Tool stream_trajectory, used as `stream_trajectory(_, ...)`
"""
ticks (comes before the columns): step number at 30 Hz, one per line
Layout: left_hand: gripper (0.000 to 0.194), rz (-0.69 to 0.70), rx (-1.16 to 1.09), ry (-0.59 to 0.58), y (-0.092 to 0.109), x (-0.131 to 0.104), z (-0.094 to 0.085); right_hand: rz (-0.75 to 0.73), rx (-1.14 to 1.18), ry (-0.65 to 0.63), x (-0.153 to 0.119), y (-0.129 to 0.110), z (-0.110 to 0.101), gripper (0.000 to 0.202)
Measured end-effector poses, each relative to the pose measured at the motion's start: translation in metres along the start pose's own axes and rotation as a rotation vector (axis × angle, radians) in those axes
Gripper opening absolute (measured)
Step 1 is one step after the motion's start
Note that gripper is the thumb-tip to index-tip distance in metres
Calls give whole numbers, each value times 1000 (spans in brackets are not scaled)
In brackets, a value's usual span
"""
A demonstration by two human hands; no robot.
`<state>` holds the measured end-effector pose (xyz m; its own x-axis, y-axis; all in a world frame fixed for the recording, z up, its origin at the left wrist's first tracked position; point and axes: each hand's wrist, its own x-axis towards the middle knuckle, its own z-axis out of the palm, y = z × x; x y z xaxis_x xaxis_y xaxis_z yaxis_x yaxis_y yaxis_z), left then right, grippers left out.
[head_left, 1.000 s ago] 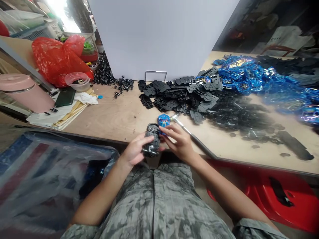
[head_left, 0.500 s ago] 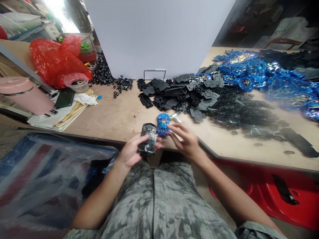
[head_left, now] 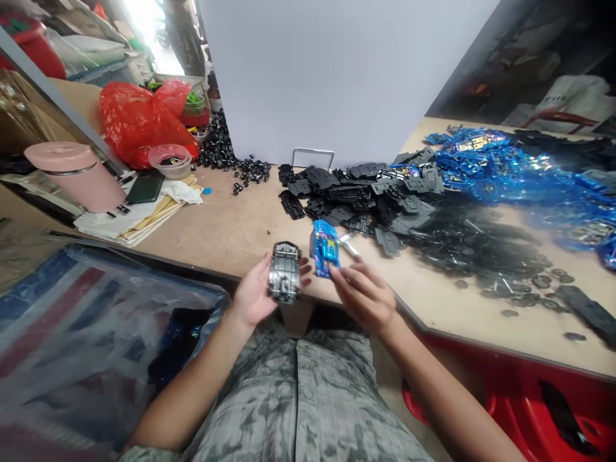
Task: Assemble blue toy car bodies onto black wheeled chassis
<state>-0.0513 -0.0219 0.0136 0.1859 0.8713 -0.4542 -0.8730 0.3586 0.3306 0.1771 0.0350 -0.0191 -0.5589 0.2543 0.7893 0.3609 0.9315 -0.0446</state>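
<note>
My left hand (head_left: pixel 257 289) holds a dark grey car chassis (head_left: pixel 285 273), its long side upright in the view, with the fingers showing past its right edge. Just to the right, my right hand (head_left: pixel 368 295) pinches the lower end of a blue shiny toy car body (head_left: pixel 325 247), which is tilted near the table's front edge. A small metallic tool (head_left: pixel 347 244) lies on the table behind the right hand. Between the chassis and the blue body there is a narrow gap.
Black chassis plates (head_left: pixel 337 192) are heaped behind the hands. Wheels (head_left: pixel 462 247) and blue car bodies (head_left: pixel 486 160) spread to the right. Black axle parts (head_left: pixel 253 168), a pink tumbler (head_left: pixel 79 176), a plastic bowl (head_left: pixel 171 160) and a red bag (head_left: pixel 139 122) stand at left.
The blue body is now pinched and tilted in my right hand. The chassis shows more fully as my left thumb has moved off it. The view has shifted slightly.
</note>
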Motion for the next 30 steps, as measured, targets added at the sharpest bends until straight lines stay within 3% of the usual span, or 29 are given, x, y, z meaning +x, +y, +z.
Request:
stream_trajectory(4,47,-8,16,81,-7,6,6,-76,37,-66,15,-31,-15,52)
stream_trajectory(7,53,-44,49,31,-11,10,6,-90,56,-109,16,-41,-14,44)
stream_trajectory(11,62,-76,88,-79,-13,11,3,-112,33,-104,14,-43,-10,38)
stream_trajectory(17,65,-83,90,-107,-13,13,-1,-153,18,-136,17,-45,-9,31)
stream_trajectory(30,72,-83,52,-55,-16,13,6,-96,84,-156,23,-47,-7,40)
